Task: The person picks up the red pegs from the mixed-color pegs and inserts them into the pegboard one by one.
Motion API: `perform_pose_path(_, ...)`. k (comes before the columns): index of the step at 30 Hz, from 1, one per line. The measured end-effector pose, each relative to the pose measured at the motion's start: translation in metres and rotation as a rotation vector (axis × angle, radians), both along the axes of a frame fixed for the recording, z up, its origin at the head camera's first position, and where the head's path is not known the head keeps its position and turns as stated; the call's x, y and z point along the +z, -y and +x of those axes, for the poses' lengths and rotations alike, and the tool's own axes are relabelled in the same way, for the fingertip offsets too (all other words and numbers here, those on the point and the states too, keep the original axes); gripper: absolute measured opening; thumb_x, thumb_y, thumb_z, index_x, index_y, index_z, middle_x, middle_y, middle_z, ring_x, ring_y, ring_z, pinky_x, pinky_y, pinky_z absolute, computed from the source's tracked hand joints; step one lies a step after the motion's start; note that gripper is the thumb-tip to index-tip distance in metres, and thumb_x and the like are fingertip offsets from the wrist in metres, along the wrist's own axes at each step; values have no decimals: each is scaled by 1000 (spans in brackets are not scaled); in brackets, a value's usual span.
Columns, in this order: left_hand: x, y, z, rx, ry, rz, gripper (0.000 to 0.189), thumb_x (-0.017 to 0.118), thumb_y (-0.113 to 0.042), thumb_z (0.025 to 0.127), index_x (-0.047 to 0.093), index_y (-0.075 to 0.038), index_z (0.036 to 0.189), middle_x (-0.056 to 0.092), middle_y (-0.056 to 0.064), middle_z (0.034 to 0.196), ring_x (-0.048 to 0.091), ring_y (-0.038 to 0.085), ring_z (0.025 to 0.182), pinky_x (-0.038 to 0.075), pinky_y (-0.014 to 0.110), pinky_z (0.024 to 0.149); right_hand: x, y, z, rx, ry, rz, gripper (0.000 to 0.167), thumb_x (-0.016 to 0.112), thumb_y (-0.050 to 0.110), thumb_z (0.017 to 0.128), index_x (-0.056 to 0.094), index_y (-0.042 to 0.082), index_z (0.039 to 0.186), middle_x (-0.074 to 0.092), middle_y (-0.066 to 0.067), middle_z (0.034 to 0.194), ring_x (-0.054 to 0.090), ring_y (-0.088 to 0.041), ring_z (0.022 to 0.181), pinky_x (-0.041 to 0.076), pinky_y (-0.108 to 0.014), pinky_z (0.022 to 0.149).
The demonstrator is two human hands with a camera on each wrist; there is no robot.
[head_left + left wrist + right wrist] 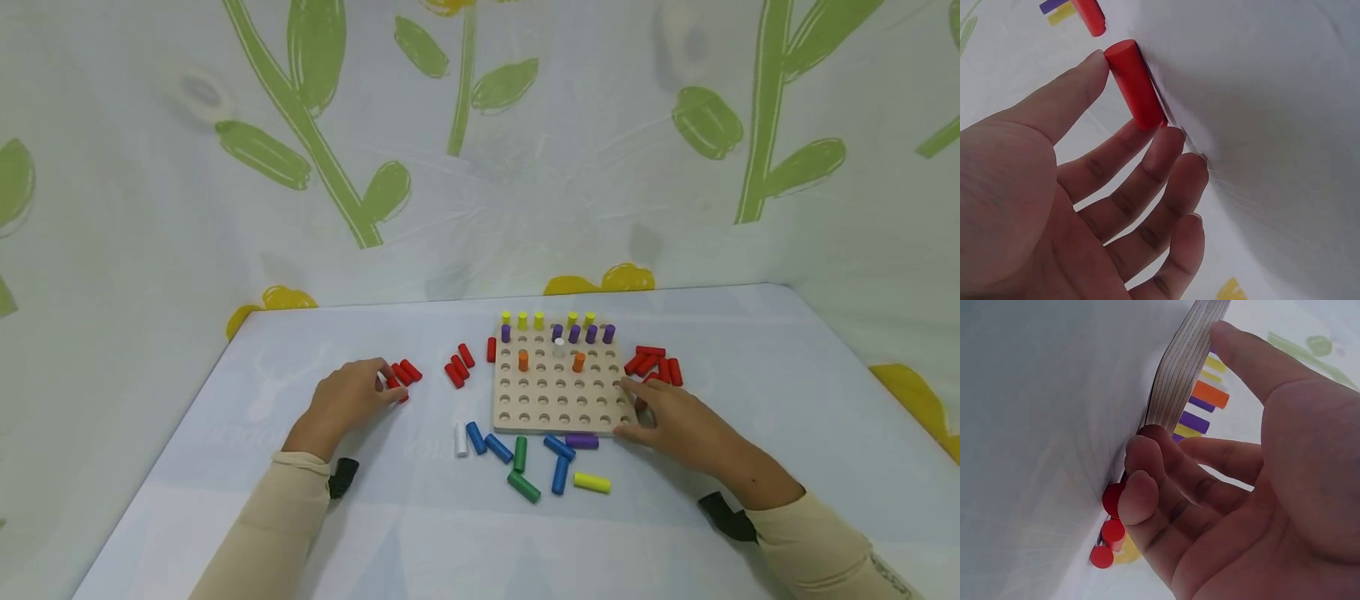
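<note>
In the head view my left hand [347,398] is at a small group of red pegs left of a wooden pegboard. Between thumb and index finger it pinches one red peg [1135,84] by its two ends, low over the white surface; the other fingers are half bent. My right hand [678,421] rests at the right side of the pegboard [551,407], thumb by the near corner and fingertips along the board's edge [1179,369]. Yellow pegs [522,320], purple pegs [573,334], a white peg [558,347] and two orange pegs [523,361] stand upright in the board.
More red pegs [460,365] lie between left hand and board, and others [650,352] beyond the right hand. In front lie blue pegs [498,448], green pegs [524,487], a white peg [461,440], a purple peg [582,441] and a yellow peg [592,482].
</note>
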State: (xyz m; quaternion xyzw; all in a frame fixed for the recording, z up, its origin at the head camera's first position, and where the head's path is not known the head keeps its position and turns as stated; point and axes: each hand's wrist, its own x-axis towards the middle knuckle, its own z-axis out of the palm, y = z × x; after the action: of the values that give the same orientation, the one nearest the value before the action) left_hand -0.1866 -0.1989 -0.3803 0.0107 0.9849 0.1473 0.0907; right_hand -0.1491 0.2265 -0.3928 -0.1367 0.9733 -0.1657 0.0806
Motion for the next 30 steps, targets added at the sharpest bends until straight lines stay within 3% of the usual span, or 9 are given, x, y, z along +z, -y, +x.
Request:
perform_pose_path(4,0,0,0,-1,2,14,36,73,-36,89,66,-11,114,64,3,87,57,18,76,46,29,60,1,0,1,-4,-8,5,80,81,45,80,54,-2,140,63,-8,99,54,-19,87,54,-34,74)
perform_pose_path(11,3,0,-1,-25,-12,42,36,76,-34,88,64,-11,113,66,4,86,58,18,76,47,30,63,0,2,3,-6,-38,37,78,82,46,79,57,1,139,56,-26,131,58,-29,101,58,-49,88)
perform_pose_path(19,4,-3,0,-19,-22,107,35,79,-26,86,61,-11,111,67,5,87,58,18,76,46,30,65,-4,4,1,-11,-34,36,79,82,47,79,57,2,139,54,-27,136,59,-39,113,56,-52,91)
perform_pose_path(30,2,-7,-1,-37,-85,166,33,74,-15,90,57,-11,118,70,10,99,61,22,84,54,33,75,-3,2,1,-2,-65,35,77,82,44,80,57,3,140,54,-27,137,59,-37,112,56,-50,91)
